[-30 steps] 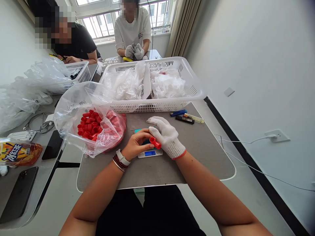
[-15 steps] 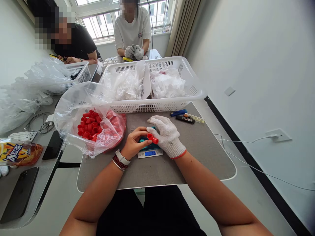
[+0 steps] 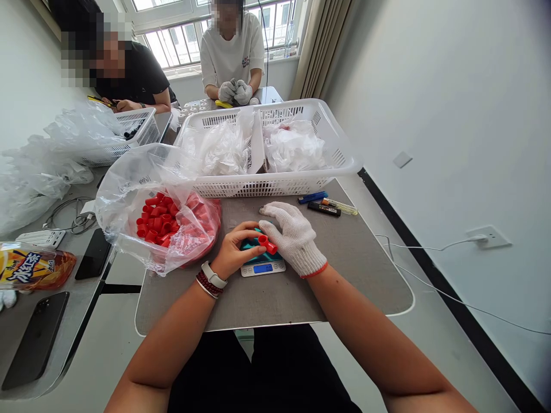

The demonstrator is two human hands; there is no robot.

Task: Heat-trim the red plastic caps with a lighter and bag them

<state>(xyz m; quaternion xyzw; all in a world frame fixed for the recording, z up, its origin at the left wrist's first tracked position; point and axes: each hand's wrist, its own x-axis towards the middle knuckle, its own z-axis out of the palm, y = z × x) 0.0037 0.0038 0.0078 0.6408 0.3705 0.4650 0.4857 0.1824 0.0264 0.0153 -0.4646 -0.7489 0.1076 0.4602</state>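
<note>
A small red tee pipe fitting [image 3: 267, 244] is pinched at the fingertips of my left hand [image 3: 236, 246], which is bare and wears a watch and bracelets. My right hand [image 3: 293, 236], in a white knitted glove with a red cuff, sits just to its right with thumb and fingers apart. Whether the glove touches the fitting I cannot tell. Beneath both hands lies a small digital scale [image 3: 275, 267] with a lit blue display and a teal top, partly covered. To the left, a clear plastic bag [image 3: 124, 178] stands open, full of red fittings [image 3: 158, 219].
A white basket [image 3: 275, 184] with plastic bags stands behind. Pens and a black marker [image 3: 323, 208] lie at right. Phones [image 3: 37, 338], a drink bottle [image 3: 38, 267] and a power strip [image 3: 39, 237] are on the left table. Two people sit across, one wearing gloves.
My gloved right hand has shifted very slightly to the right. The red fitting stays at my left fingertips, and a little more of the scale's teal top shows.
</note>
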